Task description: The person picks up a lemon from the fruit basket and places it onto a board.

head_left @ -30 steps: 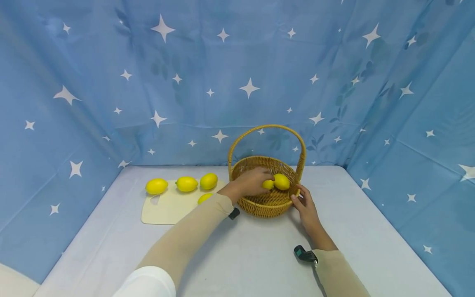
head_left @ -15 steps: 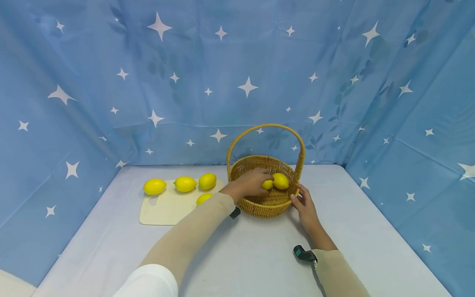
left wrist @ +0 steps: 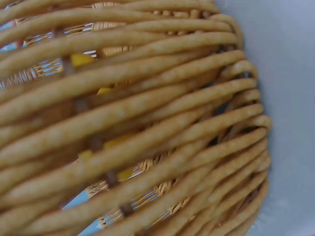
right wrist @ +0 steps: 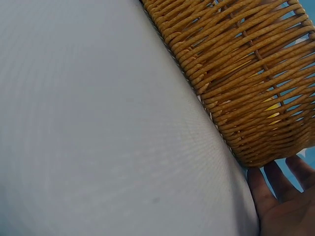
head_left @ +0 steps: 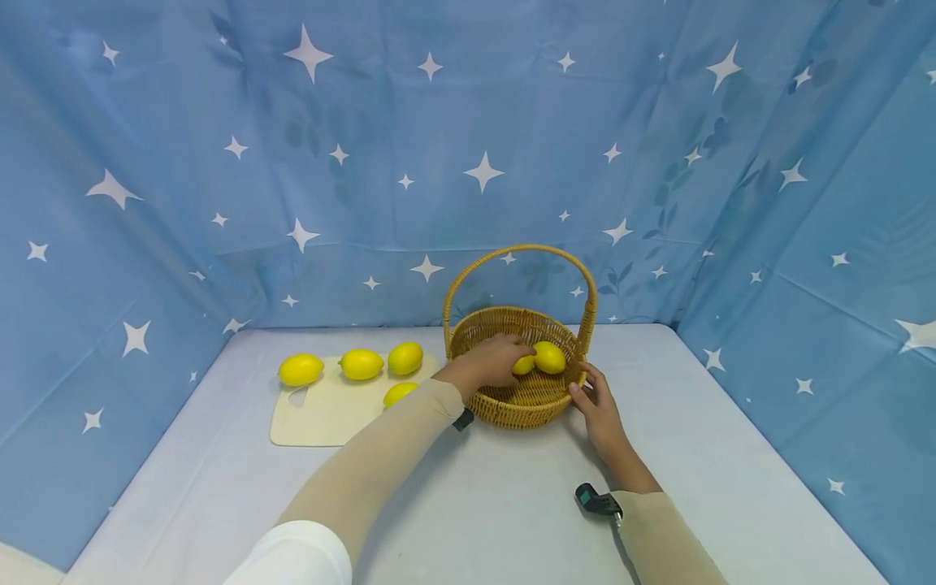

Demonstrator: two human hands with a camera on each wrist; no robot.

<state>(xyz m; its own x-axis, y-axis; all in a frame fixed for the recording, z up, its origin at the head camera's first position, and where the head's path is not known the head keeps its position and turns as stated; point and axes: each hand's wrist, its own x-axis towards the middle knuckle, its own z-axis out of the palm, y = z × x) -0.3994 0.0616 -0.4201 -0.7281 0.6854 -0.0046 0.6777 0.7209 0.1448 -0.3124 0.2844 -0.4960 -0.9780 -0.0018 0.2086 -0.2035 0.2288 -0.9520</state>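
In the head view my left hand (head_left: pixel 492 362) reaches into the wicker basket (head_left: pixel 522 416) from its left side. Its fingers curl over a lemon (head_left: pixel 522 365), which they partly cover. A second lemon (head_left: pixel 550 357) lies just right of it inside the basket. My right hand (head_left: pixel 604 410) holds the basket at its right side, thumb at the front and fingers further back along the wall. Several fingers (right wrist: pixel 283 187) of that hand meet the woven wall in the right wrist view. The left wrist view shows woven strands, with bits of yellow through the gaps; the left hand is hidden there.
A cream cutting board (head_left: pixel 314 422) lies left of the basket. On or beside it are several lemons, one (head_left: pixel 400 393) partly behind the left forearm, another (head_left: pixel 301 370) at the board's far left corner. The basket's tall handle (head_left: pixel 541 248) arches above the left hand.
The whole scene shifts slightly left in the head view. Both hands keep nearly the same place at the basket, the left one still on its lemon.
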